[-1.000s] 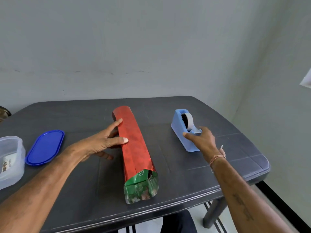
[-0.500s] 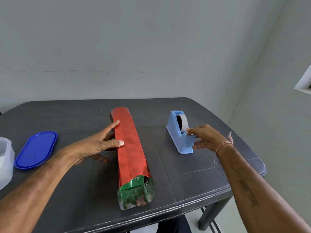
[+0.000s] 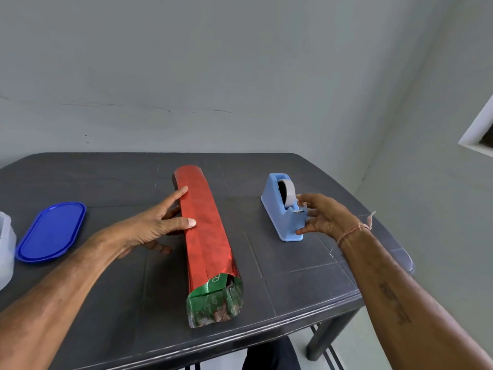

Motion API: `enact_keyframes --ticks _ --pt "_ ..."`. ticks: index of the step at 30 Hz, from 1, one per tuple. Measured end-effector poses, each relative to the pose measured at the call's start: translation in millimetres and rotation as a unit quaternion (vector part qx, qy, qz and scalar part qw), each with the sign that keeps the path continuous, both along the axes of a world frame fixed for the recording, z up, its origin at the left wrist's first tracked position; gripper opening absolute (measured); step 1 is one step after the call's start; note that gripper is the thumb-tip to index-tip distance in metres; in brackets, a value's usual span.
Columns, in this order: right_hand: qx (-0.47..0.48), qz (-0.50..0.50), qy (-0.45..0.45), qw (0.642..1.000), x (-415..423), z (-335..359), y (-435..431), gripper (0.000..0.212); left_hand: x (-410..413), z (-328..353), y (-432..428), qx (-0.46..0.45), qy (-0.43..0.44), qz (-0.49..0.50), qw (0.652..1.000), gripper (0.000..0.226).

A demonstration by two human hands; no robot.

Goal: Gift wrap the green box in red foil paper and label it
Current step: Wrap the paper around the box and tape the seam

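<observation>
- The green box [image 3: 213,303] lies lengthwise in the middle of the dark table [image 3: 306,276], running from far to near; its near end reaches close to the table's near edge
- The red foil paper [image 3: 205,228] is rolled around most of the box; the paper's seam runs along the top; at the near end the green shows through the open mouth of the wrap, crumpled
- My left hand [image 3: 152,228] rests against the left side of the wrapped box; the fingers are straight and spread, with the thumb lying flat on top of the foil and the forefinger stretched along its left edge farther back
- My right hand [image 3: 328,214] is at the near end of the blue tape dispenser [image 3: 277,209], which stands to the right of the box and apart from it; the thumb touches the base low down; the fingers are lightly bent by the tape roll [image 3: 289,190] and the cutter; whether they pinch the tape's end I cannot tell
- A thread bracelet [image 3: 352,231] sits on my right wrist
- A blue lid [image 3: 50,231] lies flat at the left; a clear container [image 3: 5,252] is just beside it at the left edge of view
</observation>
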State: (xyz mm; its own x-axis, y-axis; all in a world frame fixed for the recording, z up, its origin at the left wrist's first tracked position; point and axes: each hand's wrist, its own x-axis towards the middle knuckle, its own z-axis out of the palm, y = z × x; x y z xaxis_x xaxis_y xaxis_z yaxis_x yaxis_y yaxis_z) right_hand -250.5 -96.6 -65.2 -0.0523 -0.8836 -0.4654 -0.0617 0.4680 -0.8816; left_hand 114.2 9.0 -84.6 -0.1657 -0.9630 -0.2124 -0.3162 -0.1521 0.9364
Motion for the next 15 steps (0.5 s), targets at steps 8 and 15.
enact_keyframes --ticks 8,15 --pt "-0.033 -0.029 -0.032 0.999 1.9 -9.5 15.0 0.015 -1.7 0.6 0.8 0.002 -0.012 0.012 1.0 0.115" --pt "-0.068 -0.04 -0.053 0.996 3.9 -16.1 22.9 0.029 6.1 -7.0 -4.8 -0.005 -0.007 -0.004 1.0 0.114"
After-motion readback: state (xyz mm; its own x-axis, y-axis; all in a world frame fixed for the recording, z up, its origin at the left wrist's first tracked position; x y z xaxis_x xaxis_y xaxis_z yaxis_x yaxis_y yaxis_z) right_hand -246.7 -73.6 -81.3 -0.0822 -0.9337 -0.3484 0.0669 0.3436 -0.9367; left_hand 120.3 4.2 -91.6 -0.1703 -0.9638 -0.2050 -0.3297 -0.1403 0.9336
